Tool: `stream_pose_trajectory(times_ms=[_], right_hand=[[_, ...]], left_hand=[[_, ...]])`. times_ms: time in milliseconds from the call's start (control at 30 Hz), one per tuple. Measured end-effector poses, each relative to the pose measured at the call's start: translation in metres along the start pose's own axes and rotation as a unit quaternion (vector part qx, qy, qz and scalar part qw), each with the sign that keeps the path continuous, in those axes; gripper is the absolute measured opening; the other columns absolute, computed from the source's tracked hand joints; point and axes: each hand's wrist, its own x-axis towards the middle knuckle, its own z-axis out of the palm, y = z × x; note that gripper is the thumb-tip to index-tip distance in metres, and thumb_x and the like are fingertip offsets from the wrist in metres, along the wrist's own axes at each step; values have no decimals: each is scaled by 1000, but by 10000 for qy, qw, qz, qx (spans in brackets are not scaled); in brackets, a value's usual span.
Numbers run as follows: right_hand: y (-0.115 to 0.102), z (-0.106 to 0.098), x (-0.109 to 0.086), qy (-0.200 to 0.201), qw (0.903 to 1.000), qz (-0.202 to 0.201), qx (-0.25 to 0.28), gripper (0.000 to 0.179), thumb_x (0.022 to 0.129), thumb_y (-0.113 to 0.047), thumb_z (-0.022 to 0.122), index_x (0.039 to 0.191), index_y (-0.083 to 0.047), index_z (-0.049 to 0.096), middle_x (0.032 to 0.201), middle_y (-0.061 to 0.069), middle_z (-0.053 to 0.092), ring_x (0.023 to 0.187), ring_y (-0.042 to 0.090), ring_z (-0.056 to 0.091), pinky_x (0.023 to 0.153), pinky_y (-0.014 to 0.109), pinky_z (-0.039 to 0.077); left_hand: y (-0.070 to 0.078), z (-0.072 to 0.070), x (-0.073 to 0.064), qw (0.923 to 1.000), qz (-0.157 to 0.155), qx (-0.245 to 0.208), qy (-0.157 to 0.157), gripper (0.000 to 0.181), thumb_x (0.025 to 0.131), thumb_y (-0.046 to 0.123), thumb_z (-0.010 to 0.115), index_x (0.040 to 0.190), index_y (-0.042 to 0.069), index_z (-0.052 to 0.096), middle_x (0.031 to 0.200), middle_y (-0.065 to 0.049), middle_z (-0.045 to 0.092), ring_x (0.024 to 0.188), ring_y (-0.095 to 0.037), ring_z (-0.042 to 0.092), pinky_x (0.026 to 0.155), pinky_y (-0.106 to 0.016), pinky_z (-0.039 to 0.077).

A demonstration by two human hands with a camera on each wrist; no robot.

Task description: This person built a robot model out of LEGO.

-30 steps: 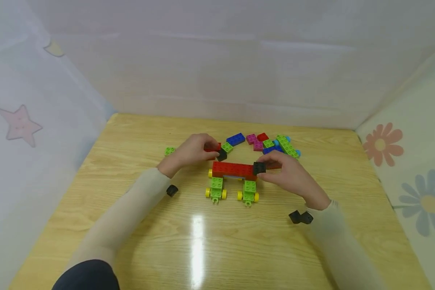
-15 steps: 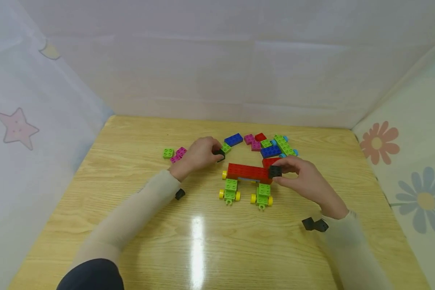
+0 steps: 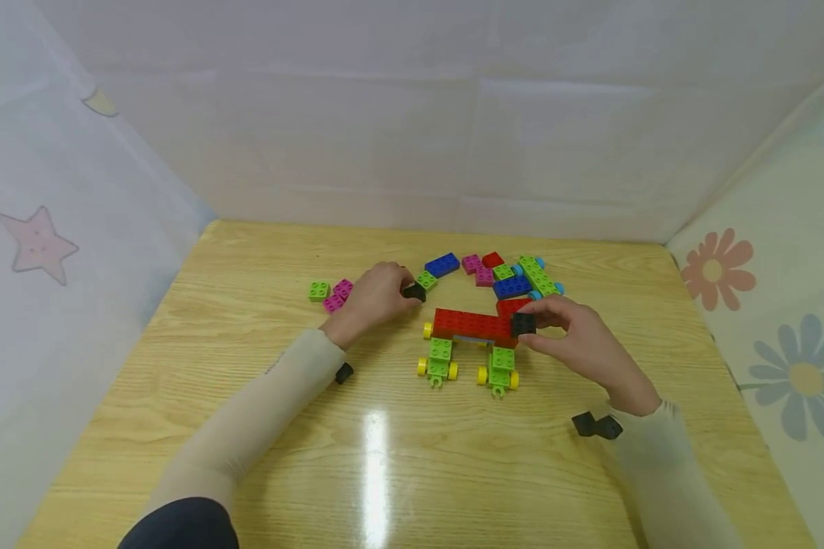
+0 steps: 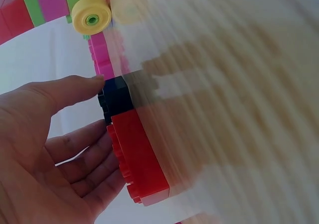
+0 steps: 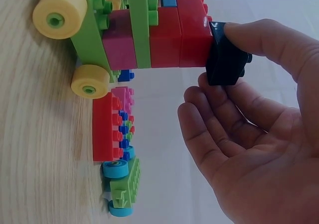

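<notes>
Since the wheeled build was shifted right, a black slope brick is pinched at its end by the right hand. Another black brick seems gripped by the left hand, leaving neither free.

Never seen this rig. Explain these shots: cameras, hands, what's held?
No machine here: a person works bare-handed. The wide picture is from a head-worn camera; the close-ups are from one on each wrist. On the pale wooden table stands a red and green plastic build with yellow wheels. The right hand pinches a black plastic block against its red bricks; whether it's attached, I can't tell. The left hand grips another black plastic block beside a red plastic brick. Farther back lie a blue rectangular brick and a green base with blue wheels.
</notes>
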Motion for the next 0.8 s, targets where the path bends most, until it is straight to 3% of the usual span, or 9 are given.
stream_pose_trajectory(times_ms=[200, 633, 800], right_hand=[[-1, 0, 0, 21, 10000, -50, -9, 35, 104, -18, 82, 136, -9, 74, 132, 12, 74, 122, 31, 74, 107, 38, 58], [0, 0, 1, 35, 10000, -23, -66, 36, 104, -19, 82, 138, -8, 73, 133, 12, 74, 121, 32, 74, 108, 41, 58], [-2, 0, 0, 43, 10000, -55, -53, 37, 104, -18, 82, 138, -7, 73, 132, 13, 74, 121, 32, 74, 109, 47, 59]], left_hand=[[3, 0, -1, 9997, -30, 243, -71, 37, 98, 26, 84, 127, 3, 81, 124, -13, 79, 116, -32, 70, 105, -48, 61], [4, 2, 0, 9995, 10, 314, -77, 27, 99, 22, 84, 120, 5, 82, 112, -10, 77, 101, -28, 63, 84, -41, 55], [4, 0, -1, 9996, 26, 275, -105, 31, 100, 23, 83, 125, 5, 82, 119, -11, 79, 107, -29, 66, 94, -44, 60]])
